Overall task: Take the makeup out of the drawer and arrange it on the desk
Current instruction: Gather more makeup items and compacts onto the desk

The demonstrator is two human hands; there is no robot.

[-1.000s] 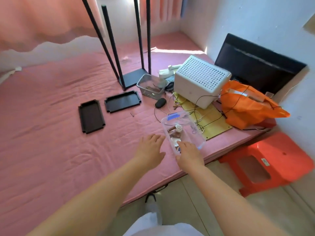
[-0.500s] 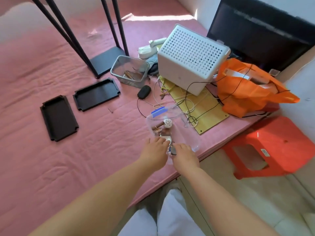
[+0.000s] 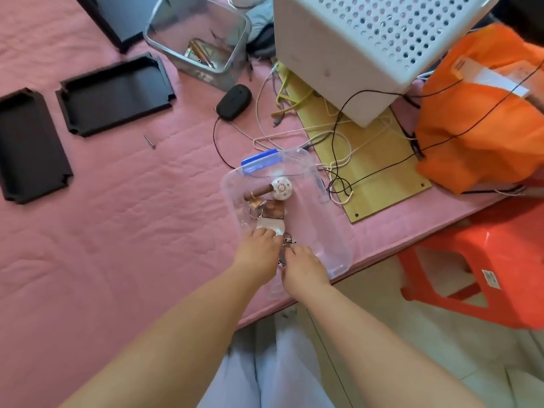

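While the clear plastic drawer (image 3: 321, 219) is sitting near the edge of the pink bed (image 3: 117, 231), both hands are reaching into its near end. The left hand (image 3: 259, 253) is curling its fingers over a small white makeup case (image 3: 272, 225). The right hand (image 3: 303, 267) is bending its fingers beside it; I cannot tell what it is holding. A brown tube (image 3: 259, 192) and a round white jar (image 3: 281, 187) are lying farther back inside.
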